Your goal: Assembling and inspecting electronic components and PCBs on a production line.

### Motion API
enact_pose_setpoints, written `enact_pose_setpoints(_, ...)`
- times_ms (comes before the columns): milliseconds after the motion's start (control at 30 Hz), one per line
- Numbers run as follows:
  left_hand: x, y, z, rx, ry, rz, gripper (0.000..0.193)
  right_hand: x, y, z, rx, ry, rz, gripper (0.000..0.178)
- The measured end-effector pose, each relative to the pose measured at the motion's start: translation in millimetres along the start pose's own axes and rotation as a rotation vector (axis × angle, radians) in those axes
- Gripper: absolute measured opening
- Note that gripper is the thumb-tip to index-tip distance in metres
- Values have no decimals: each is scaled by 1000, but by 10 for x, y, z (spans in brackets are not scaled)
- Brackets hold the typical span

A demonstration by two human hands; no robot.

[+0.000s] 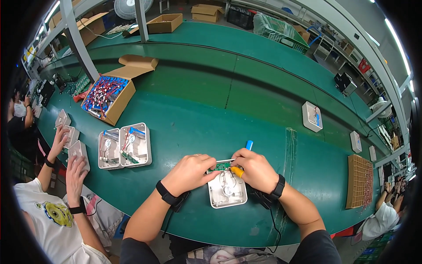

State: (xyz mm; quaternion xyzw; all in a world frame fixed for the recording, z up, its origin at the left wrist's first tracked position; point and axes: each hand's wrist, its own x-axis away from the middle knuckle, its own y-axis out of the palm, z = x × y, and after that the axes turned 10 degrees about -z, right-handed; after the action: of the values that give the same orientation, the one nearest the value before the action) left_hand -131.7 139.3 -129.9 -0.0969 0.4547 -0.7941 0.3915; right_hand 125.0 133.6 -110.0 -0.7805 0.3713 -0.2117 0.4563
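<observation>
Directly in front of me a white plastic housing (227,199) lies open side up, with a round part and thin wires inside. At its far edge is a small green circuit board (221,166). My left hand (190,174) pinches the board's left end between thumb and fingers. My right hand (257,172) is closed at its right end, the fingertips partly hidden. A yellow piece (237,171) shows at the right thumb; whether it is worn or held I cannot tell. A blue cylindrical battery (249,144) sticks out beyond my right hand.
Two white housings (147,152) with batteries and boards stand to the left. Behind them is a carton (121,105) of blue batteries. A co-worker's hands (75,169) touch white housings at far left. Further right are a white housing (307,121) and a brown partitioned tray (351,182).
</observation>
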Motion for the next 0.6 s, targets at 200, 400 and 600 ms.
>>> enact_pose_setpoints(200, 2, -24, 5, 13, -16, -37, 22, 10, 5, -19, 39, -16, 7, 12)
enact_pose_setpoints(400, 1, 13, -15, 5, 74, 22, 15, 7, 47, 15, 58, -32, 32, 13)
enact_pose_setpoints(600, -1, 9, -43, -16, 53, -45, 15, -17, -43, 38, -28, -23, -57, 14)
